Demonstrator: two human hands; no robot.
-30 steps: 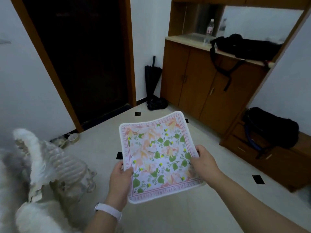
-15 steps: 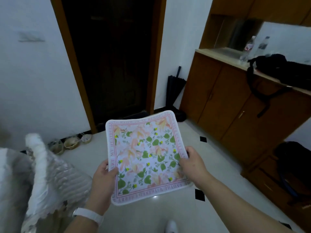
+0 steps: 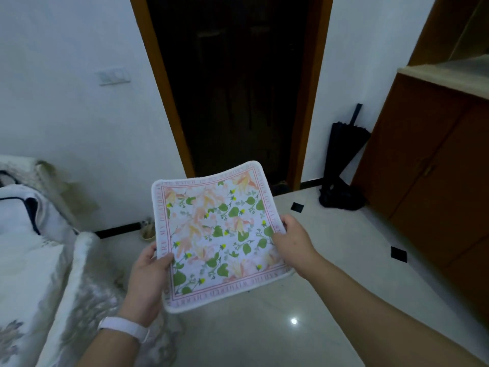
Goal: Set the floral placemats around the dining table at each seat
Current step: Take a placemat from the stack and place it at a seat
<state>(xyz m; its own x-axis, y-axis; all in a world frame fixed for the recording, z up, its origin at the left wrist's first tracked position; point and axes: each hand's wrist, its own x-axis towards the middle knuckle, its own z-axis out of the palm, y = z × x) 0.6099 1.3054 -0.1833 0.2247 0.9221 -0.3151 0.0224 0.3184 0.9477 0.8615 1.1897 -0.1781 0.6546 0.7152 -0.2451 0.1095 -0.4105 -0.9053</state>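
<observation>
I hold one square floral placemat (image 3: 219, 234) out in front of me, above the pale tiled floor. It is white with a pink lettered border, green leaves and peach flowers. My left hand (image 3: 146, 282), with a white band on the wrist, grips the mat's left edge. My right hand (image 3: 293, 243) grips its right edge. The mat is nearly flat, with its far edge tilted up. No dining table shows in this view.
A dark doorway (image 3: 232, 83) in a wooden frame is straight ahead. A folded black umbrella (image 3: 341, 170) leans in the corner beside a brown wooden cabinet (image 3: 434, 165) on the right. White cushioned furniture (image 3: 34, 260) fills the left foreground.
The view has swung to the left: the cabinet and bags slid off to the right and the doorway came to the middle. Both hands keep hold of the mat.
</observation>
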